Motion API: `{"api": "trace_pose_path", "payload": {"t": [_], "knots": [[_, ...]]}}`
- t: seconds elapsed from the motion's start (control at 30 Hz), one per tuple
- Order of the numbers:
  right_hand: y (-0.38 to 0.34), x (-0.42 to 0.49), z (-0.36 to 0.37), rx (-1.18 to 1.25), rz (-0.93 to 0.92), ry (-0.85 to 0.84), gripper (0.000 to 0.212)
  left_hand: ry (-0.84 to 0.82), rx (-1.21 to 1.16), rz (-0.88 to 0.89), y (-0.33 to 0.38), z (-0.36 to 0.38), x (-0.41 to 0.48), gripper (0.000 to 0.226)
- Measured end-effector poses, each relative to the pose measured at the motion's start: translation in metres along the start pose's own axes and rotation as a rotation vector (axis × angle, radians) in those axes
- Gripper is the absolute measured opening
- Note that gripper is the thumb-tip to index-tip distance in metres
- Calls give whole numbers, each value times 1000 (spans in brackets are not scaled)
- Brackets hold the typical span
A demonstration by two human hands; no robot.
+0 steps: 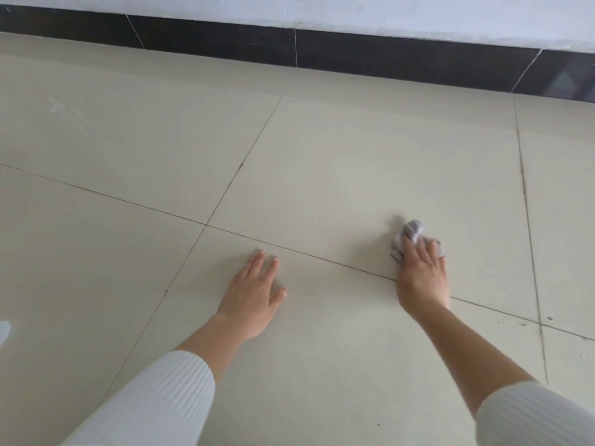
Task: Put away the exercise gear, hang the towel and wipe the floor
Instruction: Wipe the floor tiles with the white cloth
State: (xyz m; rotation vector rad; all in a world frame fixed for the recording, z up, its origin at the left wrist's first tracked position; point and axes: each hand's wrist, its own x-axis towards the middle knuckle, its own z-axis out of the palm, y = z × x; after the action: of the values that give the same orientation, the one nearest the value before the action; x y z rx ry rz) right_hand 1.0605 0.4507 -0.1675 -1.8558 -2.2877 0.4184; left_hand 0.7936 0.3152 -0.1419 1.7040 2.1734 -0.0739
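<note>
Two hands (249, 296) (423, 278), one crumpled cloth (411, 231)

The floor (322, 156) is pale beige ceramic tile, smooth, with a soft sheen. Its thin dark grout lines (528, 220) look grimy in spots to the right of the cloth (411, 230). The cloth is a crumpled grey-white rag, soft and matt, under the right hand (422, 275). Beyond the cloth, the skirting (370, 59) is dark glossy tile with pale joints, and the wall (354, 14) above it is matt white paint. Nearer than the cloth, both sleeves (154, 397) are white ribbed knit.
</note>
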Motion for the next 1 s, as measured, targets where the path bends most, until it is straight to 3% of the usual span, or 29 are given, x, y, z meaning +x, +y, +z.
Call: {"api": "trace_pose_path", "payload": {"t": [0.1, 0.23, 0.37, 0.47, 0.5, 0.57, 0.63, 0.73, 0.8, 0.9, 1.0], "knots": [[-48, -17, 21, 32, -234, -41, 59, 63, -53, 42, -6, -4, 1, 53], [-90, -80, 33, -21, -636, -226, 67, 133, -155, 46, -13, -8, 2, 48], [-80, -130, 39, -109, -1085, -340, 54, 144, -184, 32, -13, -10, 4, 57], [-57, -120, 30, -148, -1291, -375, 46, 135, -46, 71, -17, -2, -1, 56], [-48, -108, 27, -170, -1289, -349, 48, 129, -14, 40, -20, 2, -2, 57], [-27, -75, 20, -192, -1113, -240, 54, 90, -24, -121, -26, 4, -5, 65], [-6, -39, 10, -134, -775, -103, 56, 27, -51, -208, -31, 5, -5, 76], [10, 8, -7, -68, -223, -11, 55, 34, -78, -193, -34, 8, -5, 79], [7, 32, -14, -58, -33, -13, 55, 63, -81, -179, -37, 9, -5, 80], [-18, 55, -7, 6, 2, -44, 53, 106, -73, -162, -41, 9, -6, 81], [-67, 58, 18, 49, -175, -79, 55, 117, -67, -157, -43, 7, -7, 78]]}}
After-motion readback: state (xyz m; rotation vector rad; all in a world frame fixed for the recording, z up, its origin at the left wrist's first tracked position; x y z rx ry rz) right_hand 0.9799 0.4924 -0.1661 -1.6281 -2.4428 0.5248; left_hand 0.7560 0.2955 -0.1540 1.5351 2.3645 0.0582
